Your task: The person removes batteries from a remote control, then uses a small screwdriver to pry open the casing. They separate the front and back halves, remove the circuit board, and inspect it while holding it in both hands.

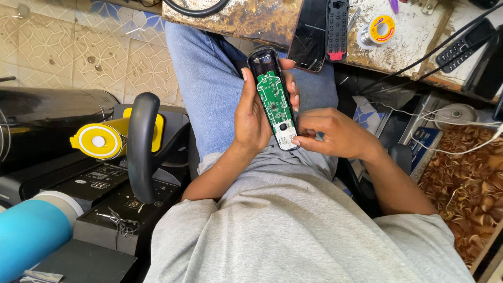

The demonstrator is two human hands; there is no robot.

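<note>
Remote shell (268, 78), black and open, shows me 1 green circuit board (275, 99); my left hand (254, 115) clasps it, right hand (332, 133) at 4 o'clock pinches its white end.

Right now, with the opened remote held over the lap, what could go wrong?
The left hand cradles the remote in mid-air over the lap, not over the bench; a slip could drop it to the floor. The right hand presses its fingertips at the lower end of the bare green board; too much force might flex it or pop it out of the shell. Bare fingers on the exposed board could also smear its contacts.
</note>
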